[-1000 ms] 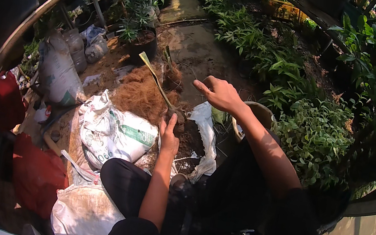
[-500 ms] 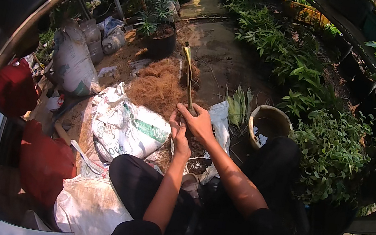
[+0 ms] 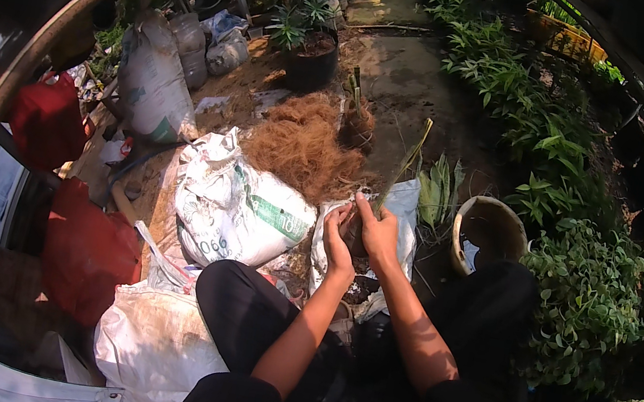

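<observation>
A thin green-and-brown plant cutting (image 3: 413, 158) rises from my hands, its top leaning right and away from me. At its lower end a dark brown clump (image 3: 352, 232) sits between my palms, mostly hidden by my fingers. My left hand (image 3: 337, 240) cups the clump's left side with curled fingers. On the right side my right hand (image 3: 378, 229) closes round the clump and the stem's base. Both hands are above a white sack (image 3: 402, 206) with dark soil on it. Just beyond lies a heap of brown coconut fibre (image 3: 302, 142), beside a fibre-wrapped plant (image 3: 358, 124) with short cut stems.
A full white sack (image 3: 240, 209) stands left of my hands. Cut leaves (image 3: 436, 188) and a round pale pot (image 3: 491, 229) are to the right. Farther off are a potted plant (image 3: 312, 59) and rows of green plants (image 3: 492, 76). Red bags (image 3: 88, 251) lie at left.
The cutting has gone from nearly upright to leaning right, and the clump at its base now shows between my palms. My hands appear farther right and slightly lower as the view has shifted.
</observation>
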Action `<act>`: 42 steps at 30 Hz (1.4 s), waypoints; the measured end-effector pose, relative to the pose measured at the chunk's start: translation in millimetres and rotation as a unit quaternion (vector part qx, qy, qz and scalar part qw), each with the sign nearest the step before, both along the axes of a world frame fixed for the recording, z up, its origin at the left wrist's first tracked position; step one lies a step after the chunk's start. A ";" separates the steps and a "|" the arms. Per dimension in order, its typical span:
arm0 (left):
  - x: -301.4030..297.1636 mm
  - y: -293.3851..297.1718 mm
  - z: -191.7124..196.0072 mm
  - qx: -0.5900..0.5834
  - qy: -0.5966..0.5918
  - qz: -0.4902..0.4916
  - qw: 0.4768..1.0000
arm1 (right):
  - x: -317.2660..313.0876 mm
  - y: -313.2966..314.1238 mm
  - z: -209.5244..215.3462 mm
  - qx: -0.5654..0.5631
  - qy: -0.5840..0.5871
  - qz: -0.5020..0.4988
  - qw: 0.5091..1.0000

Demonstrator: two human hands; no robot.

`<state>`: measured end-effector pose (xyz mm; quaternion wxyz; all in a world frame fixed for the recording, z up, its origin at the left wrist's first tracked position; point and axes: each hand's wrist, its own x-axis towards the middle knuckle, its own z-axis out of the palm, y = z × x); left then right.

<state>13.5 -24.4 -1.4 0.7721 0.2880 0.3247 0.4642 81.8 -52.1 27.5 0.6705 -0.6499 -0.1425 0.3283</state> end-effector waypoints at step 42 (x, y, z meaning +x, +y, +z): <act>-11.9 11.8 -3.5 0.104 0.147 0.000 0.984 | -1.3 -2.0 -1.0 -0.005 -0.112 0.073 0.991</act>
